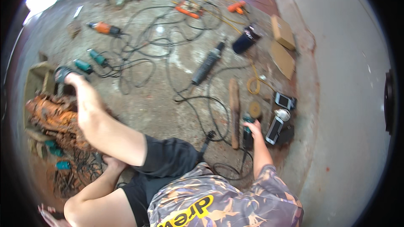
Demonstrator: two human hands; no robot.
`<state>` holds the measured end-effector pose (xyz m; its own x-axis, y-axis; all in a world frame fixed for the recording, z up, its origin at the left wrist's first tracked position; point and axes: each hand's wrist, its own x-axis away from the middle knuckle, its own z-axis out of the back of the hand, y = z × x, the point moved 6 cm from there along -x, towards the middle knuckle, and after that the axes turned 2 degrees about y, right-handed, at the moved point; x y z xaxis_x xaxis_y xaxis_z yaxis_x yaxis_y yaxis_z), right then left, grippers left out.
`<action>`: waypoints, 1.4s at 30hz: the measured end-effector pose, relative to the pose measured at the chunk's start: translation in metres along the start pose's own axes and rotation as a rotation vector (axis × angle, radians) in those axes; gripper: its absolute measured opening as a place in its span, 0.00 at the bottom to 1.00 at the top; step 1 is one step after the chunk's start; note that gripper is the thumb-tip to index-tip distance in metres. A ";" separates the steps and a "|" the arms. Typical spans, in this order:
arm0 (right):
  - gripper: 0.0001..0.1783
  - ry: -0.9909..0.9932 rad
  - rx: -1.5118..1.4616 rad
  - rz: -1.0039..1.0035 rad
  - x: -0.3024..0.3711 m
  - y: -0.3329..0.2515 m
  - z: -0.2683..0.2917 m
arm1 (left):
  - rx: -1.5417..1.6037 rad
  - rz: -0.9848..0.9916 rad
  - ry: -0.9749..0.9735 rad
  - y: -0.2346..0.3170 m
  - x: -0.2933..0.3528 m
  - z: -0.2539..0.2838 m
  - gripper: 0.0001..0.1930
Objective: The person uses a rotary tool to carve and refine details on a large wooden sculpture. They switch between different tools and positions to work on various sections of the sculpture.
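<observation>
Where the head view looks down on the floor (141,111), the right grip (253,127) reaches the green grinder (247,131), which lies to the person's right, between the wooden stick (234,111) and the phone (275,130). Fingers lie across its green body, just below the tan disc (255,109); blur hides whether they close around it or merely rest on it. The left grip (49,217), far off at the lower left edge, has its fingers spread, with nothing visible in it.

The step in hand looks like handling the grinder at its resting place; one instant cannot settle whether it is being taken up or put down. If it is to be lifted, the move calls for a firm wrap around the body, fingers clear of the disc, and enough slack in the cable (243,157), which runs down from the rear end into loops near the person's side. The stick stands close enough to be knocked by a sideways swing, and the phone is near on the other side.

Farther out, a long black tool (207,65) lies ahead, and a dark cup (245,42) tilts beyond it. Across the outstretched leg, well apart from the grinder, a reddish-brown wood piece (57,115) with an uneven, seemingly carved face lies beside a wooden frame (35,75).
</observation>
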<state>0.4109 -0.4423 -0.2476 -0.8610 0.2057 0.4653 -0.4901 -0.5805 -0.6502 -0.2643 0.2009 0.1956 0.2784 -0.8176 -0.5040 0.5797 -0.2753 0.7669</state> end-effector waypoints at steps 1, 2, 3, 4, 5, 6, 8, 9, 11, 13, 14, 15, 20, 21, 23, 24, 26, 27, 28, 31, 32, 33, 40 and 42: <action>0.36 -0.049 -0.034 0.000 0.006 -0.009 -0.002 | 0.064 0.039 0.018 -0.009 0.000 -0.005 0.22; 0.40 -0.062 -0.056 0.013 0.016 -0.015 0.000 | 0.124 0.074 0.042 -0.016 0.000 -0.011 0.22; 0.44 -0.102 -0.109 0.004 0.017 -0.012 0.014 | 0.178 0.123 0.054 -0.029 0.000 -0.022 0.22; 0.42 0.070 -0.051 0.049 0.034 -0.013 0.025 | 0.219 0.149 0.077 -0.038 -0.002 -0.025 0.22; 0.39 0.253 0.021 0.082 0.055 -0.015 0.038 | 0.252 0.171 0.089 -0.050 -0.006 -0.026 0.21; 0.37 0.435 0.096 0.090 0.079 -0.015 0.052 | 0.278 0.184 0.085 -0.055 -0.011 -0.031 0.21; 0.28 0.259 0.235 0.530 0.102 -0.052 0.034 | 0.380 0.244 0.093 -0.098 -0.020 -0.016 0.21; 0.23 0.041 0.162 0.589 0.125 -0.079 0.004 | 0.411 0.260 0.079 -0.110 -0.026 -0.023 0.21; 0.18 -0.336 0.220 0.689 0.170 -0.143 -0.077 | 0.562 0.337 0.030 -0.132 -0.032 -0.039 0.20; 0.13 -0.596 0.210 0.678 0.224 -0.212 -0.159 | 0.609 0.324 -0.040 -0.131 -0.049 -0.062 0.20; 0.13 -0.700 0.250 0.699 0.249 -0.244 -0.190 | 0.664 0.333 -0.070 -0.143 -0.051 -0.076 0.20; 0.14 -0.796 0.309 0.745 0.268 -0.276 -0.215 | 0.691 0.363 -0.079 -0.140 -0.050 -0.089 0.20; 0.14 -1.094 0.531 0.846 0.344 -0.356 -0.292 | 0.647 0.411 -0.131 -0.142 -0.074 -0.123 0.19; 0.14 -1.124 0.550 0.844 0.354 -0.366 -0.303 | 0.632 0.414 -0.155 -0.145 -0.078 -0.133 0.18; 0.14 -1.160 0.613 0.818 0.370 -0.377 -0.331 | 0.618 0.501 -0.169 -0.155 -0.070 -0.156 0.17; 0.14 -1.186 0.631 0.795 0.373 -0.376 -0.346 | 0.587 0.534 -0.185 -0.159 -0.066 -0.165 0.17; 0.15 -1.192 0.669 0.736 0.379 -0.379 -0.368 | 0.552 0.592 -0.222 -0.179 -0.054 -0.187 0.17; 0.15 -1.176 0.723 0.736 0.394 -0.393 -0.379 | 0.600 0.663 -0.207 -0.200 -0.045 -0.187 0.16; 0.15 -1.194 0.722 0.704 0.390 -0.388 -0.394 | 0.598 0.705 -0.204 -0.206 -0.042 -0.189 0.15; 0.15 -1.216 0.826 0.672 0.413 -0.408 -0.431 | 0.578 0.811 -0.142 -0.244 -0.028 -0.179 0.13; 0.15 -1.213 0.832 0.651 0.410 -0.408 -0.430 | 0.570 0.826 -0.133 -0.251 -0.030 -0.186 0.13; 0.15 -1.226 0.834 0.629 0.404 -0.408 -0.431 | 0.599 0.860 -0.067 -0.259 -0.034 -0.191 0.13; 0.16 -1.257 0.881 0.775 0.422 -0.472 -0.439 | 0.747 0.754 -0.034 -0.245 -0.069 -0.217 0.10; 0.17 -1.291 0.830 0.867 0.422 -0.491 -0.446 | 0.740 0.655 -0.100 -0.212 -0.087 -0.228 0.11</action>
<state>0.2274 0.2804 0.0000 0.0368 -0.8106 0.5845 0.5541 -0.4701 -0.6869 -0.2374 0.4457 -0.0137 0.2876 -0.9505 0.1179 -0.2994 0.0277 0.9537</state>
